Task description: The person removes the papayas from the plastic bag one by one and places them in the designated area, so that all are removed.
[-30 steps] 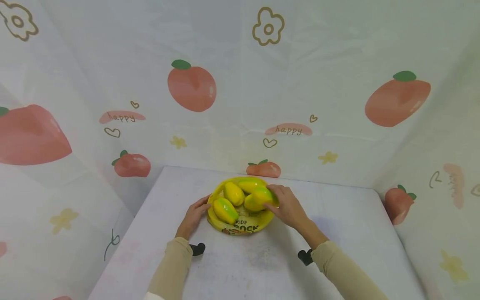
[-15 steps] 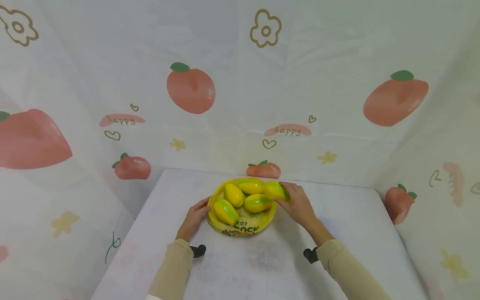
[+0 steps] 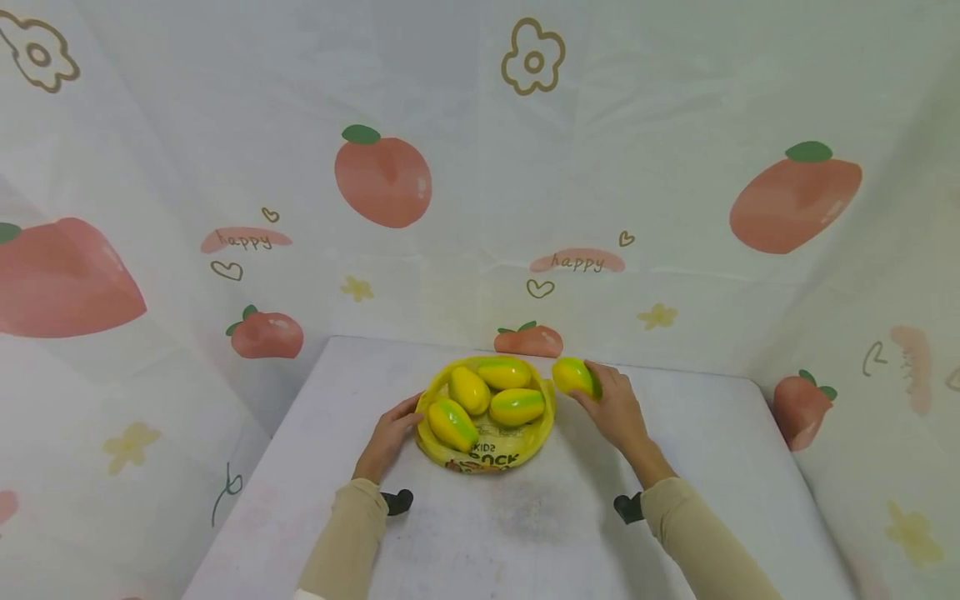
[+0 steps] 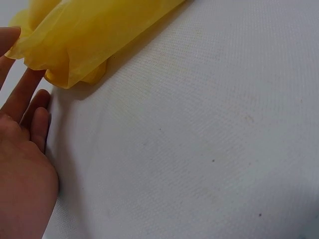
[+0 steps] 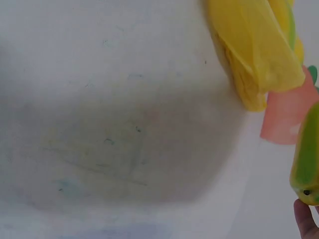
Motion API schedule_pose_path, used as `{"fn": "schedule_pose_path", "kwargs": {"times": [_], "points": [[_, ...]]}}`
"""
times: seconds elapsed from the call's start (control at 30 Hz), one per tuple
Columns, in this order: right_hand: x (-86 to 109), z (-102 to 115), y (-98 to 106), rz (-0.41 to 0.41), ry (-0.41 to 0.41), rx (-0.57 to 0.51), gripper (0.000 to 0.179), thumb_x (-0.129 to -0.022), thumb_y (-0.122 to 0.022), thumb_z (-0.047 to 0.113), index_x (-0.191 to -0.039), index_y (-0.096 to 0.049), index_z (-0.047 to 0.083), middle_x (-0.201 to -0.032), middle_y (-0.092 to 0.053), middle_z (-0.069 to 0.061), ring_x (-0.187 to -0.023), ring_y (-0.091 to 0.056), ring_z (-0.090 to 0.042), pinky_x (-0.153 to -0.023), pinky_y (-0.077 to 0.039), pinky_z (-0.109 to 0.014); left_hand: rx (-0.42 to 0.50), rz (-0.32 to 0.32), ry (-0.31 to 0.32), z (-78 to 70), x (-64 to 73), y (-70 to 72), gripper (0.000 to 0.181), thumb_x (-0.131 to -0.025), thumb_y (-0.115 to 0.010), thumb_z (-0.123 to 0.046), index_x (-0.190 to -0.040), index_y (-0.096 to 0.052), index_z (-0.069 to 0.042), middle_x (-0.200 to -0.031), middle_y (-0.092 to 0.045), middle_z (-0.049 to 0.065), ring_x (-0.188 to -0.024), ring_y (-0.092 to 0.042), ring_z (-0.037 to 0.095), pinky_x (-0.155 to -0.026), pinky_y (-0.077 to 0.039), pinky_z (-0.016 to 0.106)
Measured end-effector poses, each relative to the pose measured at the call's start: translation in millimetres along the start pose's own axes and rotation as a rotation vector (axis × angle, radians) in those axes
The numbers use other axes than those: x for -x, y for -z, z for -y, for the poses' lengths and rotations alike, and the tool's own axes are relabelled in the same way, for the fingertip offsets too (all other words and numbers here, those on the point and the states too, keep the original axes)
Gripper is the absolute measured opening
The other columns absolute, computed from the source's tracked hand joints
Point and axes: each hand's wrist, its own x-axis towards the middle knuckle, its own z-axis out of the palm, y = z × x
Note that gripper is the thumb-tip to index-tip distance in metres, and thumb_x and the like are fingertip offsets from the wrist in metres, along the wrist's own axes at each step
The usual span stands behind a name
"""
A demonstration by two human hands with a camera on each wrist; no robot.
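Observation:
A yellow plastic bag with printed lettering lies spread open on the table, its rim gathered into a ring. Inside it lie several yellow-green mangoes, among them a front-left mango and a right-hand mango. At the bag's left edge, my left hand holds the rim; in the left wrist view thumb and fingers meet the yellow film. My right hand grips another mango just right of the bag, apart from the rim. The right wrist view shows that mango only partly, with fingertips under its end.
The white table has a wall of printed cloth behind it and on both sides. A dark strap end hangs by the left wrist, and a second strap end by the right.
My right hand has lifted a mango out of the bag and carried it rightward past the rim. The left hand has stayed at the left edge.

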Motion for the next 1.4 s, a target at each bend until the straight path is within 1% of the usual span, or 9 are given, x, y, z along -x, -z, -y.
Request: {"fn": "schedule_pose_path", "kwargs": {"times": [0.17,0.33,0.4,0.63,0.8,1.0,1.17,1.4], "points": [[1.3,-14.9,-0.2,-0.006,-0.060,-0.018,0.061,-0.090,-0.077,0.026,-0.141,-0.055,0.000,-0.136,-0.060,-0.025,-0.118,-0.055,-0.044,-0.103,-0.048,-0.059,-0.006,-0.004,-0.001,-1.3,1.7,0.0,0.051,-0.099,-0.057,-0.029,-0.150,-0.053,-0.023,-0.160,-0.047,0.002,-0.156,-0.032,0.028,-0.130,-0.021,0.053],[1.4,-26.7,-0.1,0.036,-0.128,-0.028,0.061,-0.094,-0.073,0.026,-0.143,-0.051,-0.003,-0.138,-0.057,-0.028,-0.123,-0.054,-0.046,-0.107,-0.044,-0.060,0.002,0.004,0.007,-2.5,3.0,-0.4,0.051,-0.100,-0.057,-0.030,-0.150,-0.052,-0.023,-0.161,-0.046,0.003,-0.156,-0.030,0.029,-0.130,-0.020,0.054],[0.6,-29.9,-0.3,0.044,-0.139,-0.035,0.061,-0.094,-0.073,0.024,-0.143,-0.051,-0.005,-0.139,-0.057,-0.029,-0.124,-0.054,-0.047,-0.108,-0.044,-0.061,0.003,0.004,0.014,-3.0,3.2,-0.5,0.051,-0.100,-0.057,-0.030,-0.150,-0.052,-0.023,-0.161,-0.045,0.004,-0.157,-0.030,0.029,-0.130,-0.019,0.055],[-7.2,-38.9,-8.3,0.104,-0.187,-0.048,0.062,-0.095,-0.071,0.020,-0.145,-0.047,-0.007,-0.143,-0.052,-0.032,-0.129,-0.051,-0.048,-0.114,-0.041,-0.061,-0.029,-0.014,0.030,-0.7,3.1,0.9,0.050,-0.099,-0.056,-0.034,-0.149,-0.053,-0.030,-0.160,-0.046,-0.002,-0.156,-0.031,0.027,-0.130,-0.019,0.055],[-7.9,-41.9,-7.7,0.124,-0.193,-0.030,0.061,-0.096,-0.070,0.019,-0.144,-0.046,-0.009,-0.142,-0.052,-0.033,-0.130,-0.050,-0.049,-0.114,-0.040,-0.062,-0.017,-0.005,0.047,0.5,1.1,-0.3,0.050,-0.099,-0.056,-0.034,-0.149,-0.053,-0.030,-0.161,-0.046,-0.003,-0.156,-0.031,0.026,-0.130,-0.019,0.054],[-14.3,-49.2,-10.0,0.131,-0.172,-0.039,0.062,-0.096,-0.069,0.019,-0.145,-0.044,-0.010,-0.143,-0.051,-0.034,-0.131,-0.049,-0.050,-0.115,-0.038,-0.062,-0.002,-0.011,0.036,-1.2,1.2,-0.8,0.050,-0.099,-0.057,-0.031,-0.148,-0.054,-0.029,-0.160,-0.047,-0.002,-0.156,-0.032,0.026,-0.130,-0.020,0.053],[-16.9,-52.7,-12.0,0.145,-0.185,-0.042,0.061,-0.096,-0.069,0.018,-0.145,-0.043,-0.010,-0.144,-0.049,-0.034,-0.133,-0.047,-0.050,-0.118,-0.035,-0.062,-0.002,0.000,0.032,-2.0,0.8,-2.2,0.049,-0.100,-0.056,-0.032,-0.148,-0.053,-0.029,-0.160,-0.047,-0.002,-0.156,-0.032,0.026,-0.131,-0.019,0.053],[-14.7,-52.0,-16.7,0.179,-0.199,-0.054,0.061,-0.098,-0.066,0.016,-0.146,-0.041,-0.011,-0.145,-0.047,-0.035,-0.136,-0.044,-0.050,-0.120,-0.033,-0.061,0.001,-0.014,0.036,0.3,1.3,-1.7,0.048,-0.099,-0.057,-0.030,-0.147,-0.055,-0.028,-0.158,-0.049,-0.002,-0.155,-0.034,0.025,-0.130,-0.021,0.052]]}}
